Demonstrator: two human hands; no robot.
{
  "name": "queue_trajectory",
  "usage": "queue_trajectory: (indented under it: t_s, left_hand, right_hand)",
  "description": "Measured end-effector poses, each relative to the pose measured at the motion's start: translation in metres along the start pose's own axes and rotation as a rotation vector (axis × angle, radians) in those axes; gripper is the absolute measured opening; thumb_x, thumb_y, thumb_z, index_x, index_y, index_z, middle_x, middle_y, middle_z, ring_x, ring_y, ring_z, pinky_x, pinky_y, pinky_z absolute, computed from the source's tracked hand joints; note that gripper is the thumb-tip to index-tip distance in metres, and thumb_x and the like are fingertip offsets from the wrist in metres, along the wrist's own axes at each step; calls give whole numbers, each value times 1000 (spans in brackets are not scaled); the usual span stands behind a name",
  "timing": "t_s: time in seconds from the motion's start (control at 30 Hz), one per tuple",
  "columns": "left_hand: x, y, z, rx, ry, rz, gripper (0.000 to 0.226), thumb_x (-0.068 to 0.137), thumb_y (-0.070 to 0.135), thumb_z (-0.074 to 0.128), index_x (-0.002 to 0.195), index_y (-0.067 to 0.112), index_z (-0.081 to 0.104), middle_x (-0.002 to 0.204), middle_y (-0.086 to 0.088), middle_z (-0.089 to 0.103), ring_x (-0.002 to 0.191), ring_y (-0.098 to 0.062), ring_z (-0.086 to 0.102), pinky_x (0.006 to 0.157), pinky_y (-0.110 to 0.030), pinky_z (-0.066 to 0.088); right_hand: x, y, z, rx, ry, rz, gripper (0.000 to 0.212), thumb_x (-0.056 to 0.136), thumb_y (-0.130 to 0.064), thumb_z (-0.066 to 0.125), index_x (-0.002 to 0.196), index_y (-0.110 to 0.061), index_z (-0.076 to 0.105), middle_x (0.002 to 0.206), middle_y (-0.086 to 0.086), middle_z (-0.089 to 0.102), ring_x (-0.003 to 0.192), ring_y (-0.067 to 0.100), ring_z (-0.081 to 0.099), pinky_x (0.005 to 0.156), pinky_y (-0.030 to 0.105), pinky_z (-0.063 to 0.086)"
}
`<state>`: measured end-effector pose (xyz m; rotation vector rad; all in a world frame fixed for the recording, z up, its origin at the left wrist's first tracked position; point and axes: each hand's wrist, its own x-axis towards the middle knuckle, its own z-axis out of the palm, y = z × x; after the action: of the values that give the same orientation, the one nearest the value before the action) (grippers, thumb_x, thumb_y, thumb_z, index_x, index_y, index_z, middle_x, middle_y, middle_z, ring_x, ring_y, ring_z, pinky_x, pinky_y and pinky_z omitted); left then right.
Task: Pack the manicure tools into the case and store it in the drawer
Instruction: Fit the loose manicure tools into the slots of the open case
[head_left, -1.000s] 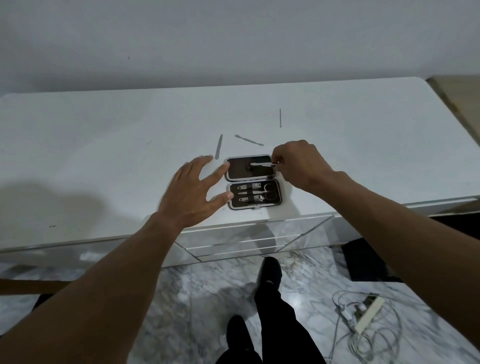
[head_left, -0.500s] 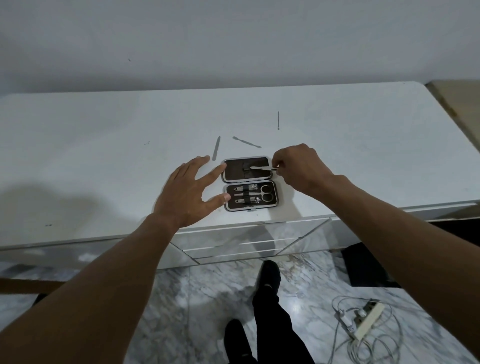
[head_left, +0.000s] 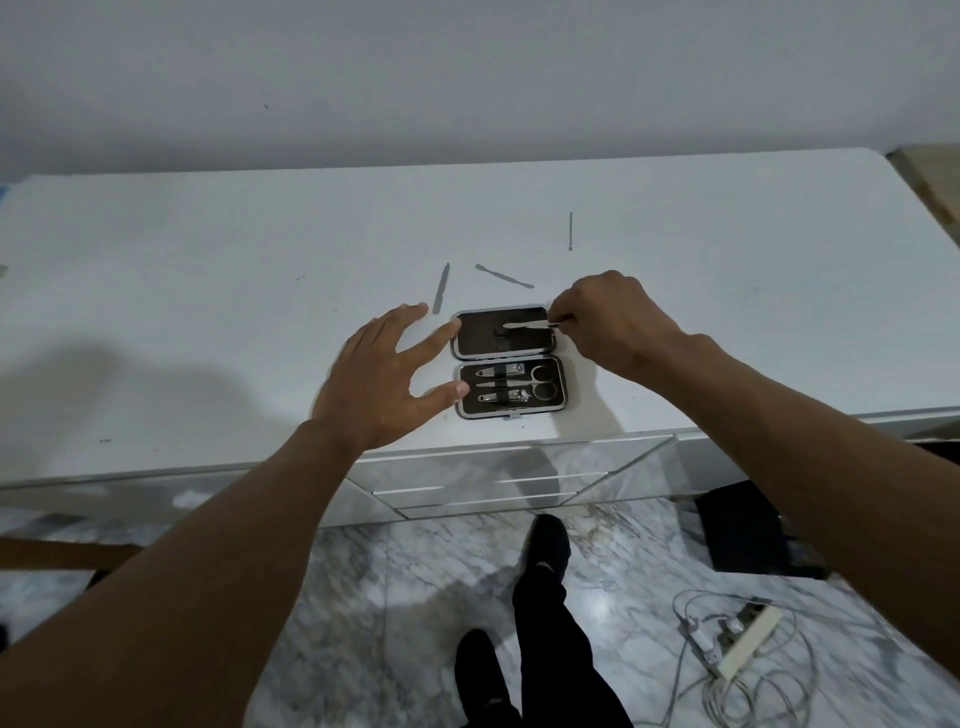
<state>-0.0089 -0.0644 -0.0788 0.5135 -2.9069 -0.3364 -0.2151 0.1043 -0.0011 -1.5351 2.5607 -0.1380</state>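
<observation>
The open case (head_left: 509, 364) lies near the desk's (head_left: 208, 312) front edge. The left hand (head_left: 379, 384), fingers spread and holding nothing, steadies it while the right hand (head_left: 608, 325) pinches a thin tool (head_left: 524, 326) over the far half, probably to slot it in. 3 tools lie loose behind.

The right hand (head_left: 610, 322) hid the gripped end of the thin tool (head_left: 524, 326). The far tool (head_left: 570, 230) on the desk (head_left: 208, 291) was too small to identify. Both forearms ran off the frame's lower edges.
</observation>
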Motion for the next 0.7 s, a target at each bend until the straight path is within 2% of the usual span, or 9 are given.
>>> queue_trajectory:
  t_s: [0.17, 0.47, 0.7]
  left_hand:
    - [-1, 1, 0, -5, 7, 0, 70, 87, 73, 33, 148, 39, 33, 155, -3, 34, 143, -22, 29, 113, -43, 27]
    - [-1, 2, -1, -14, 7, -6, 68, 87, 73, 34, 147, 41, 32, 155, -1, 34, 144, -21, 28, 114, -43, 26]
    - [-1, 2, -2, -15, 6, -7, 69, 87, 74, 33, 147, 41, 33, 155, -1, 34, 144, -21, 28, 114, -44, 27]
  right_hand:
    - [-3, 4, -3, -10, 0, 0, 27, 86, -2, 53, 97, -13, 75, 96, 12, 73, 88, 37, 64, 74, 36, 52]
    - [4, -14, -1, 20, -40, -23, 22, 82, -4, 54, 90, -11, 73, 90, 12, 70, 85, 35, 63, 75, 41, 54]
    - [7, -21, -1, 64, -43, -7, 16, 87, -12, 57, 92, -12, 72, 94, 11, 70, 88, 33, 63, 76, 38, 52]
